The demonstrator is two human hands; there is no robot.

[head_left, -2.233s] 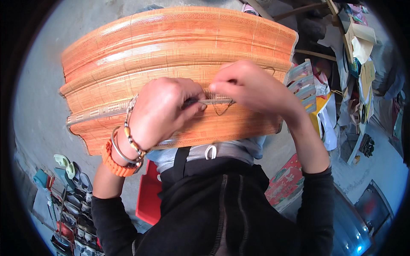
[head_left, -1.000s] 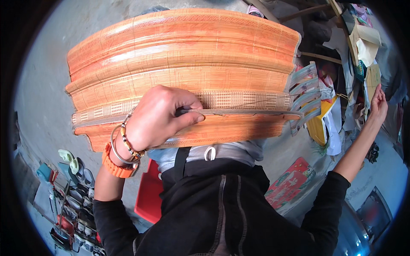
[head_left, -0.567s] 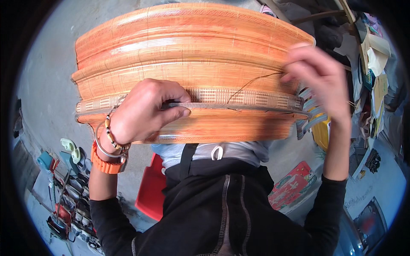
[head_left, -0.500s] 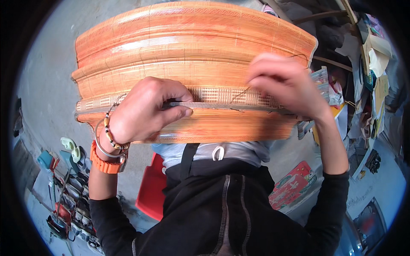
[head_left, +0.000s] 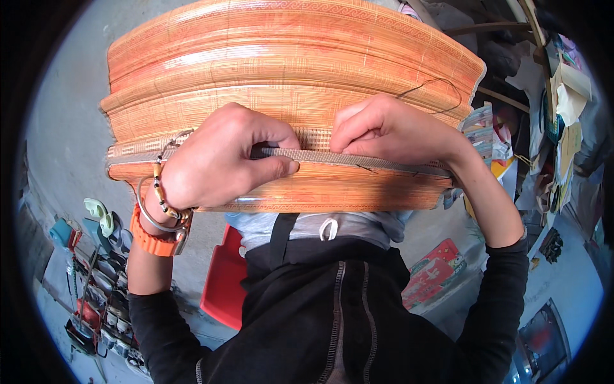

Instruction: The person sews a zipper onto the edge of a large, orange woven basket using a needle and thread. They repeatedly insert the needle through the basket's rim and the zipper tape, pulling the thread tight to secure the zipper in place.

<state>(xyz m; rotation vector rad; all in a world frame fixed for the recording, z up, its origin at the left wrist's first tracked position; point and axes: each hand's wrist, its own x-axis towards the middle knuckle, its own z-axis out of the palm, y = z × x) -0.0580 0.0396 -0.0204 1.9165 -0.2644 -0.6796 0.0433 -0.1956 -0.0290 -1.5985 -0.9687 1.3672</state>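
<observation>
The left hand (head_left: 233,153), left of the frame's centre, pinches the grey ribbed band (head_left: 320,155) between thumb and forefinger; the right hand (head_left: 390,131), just right of centre, has its fingers curled in at the same band, but I cannot tell whether they grip anything, and no needle can be made out; the mat (head_left: 288,70) spans the upper half of the frame, its near edge by the person's waist; a dark thread (head_left: 441,79) loops out over it at upper right.

For neat stitching, which this looks to be, the left pinch would best sit close to the stitch, pressing the band flat; the loop wants to lie clear of the right wrist so it cannot snag; even tension should stop the band puckering.

The mat is orange, glossy and finely lined like thin slats, bending in broad waves with a scrolled border along its far edge; beside the band runs a beige-and-brown checked strip (head_left: 313,137), looking woven and duller; the band seems a pliable textile, folded along the ridge, with short dark thread ends (head_left: 364,168) showing against it.
</observation>
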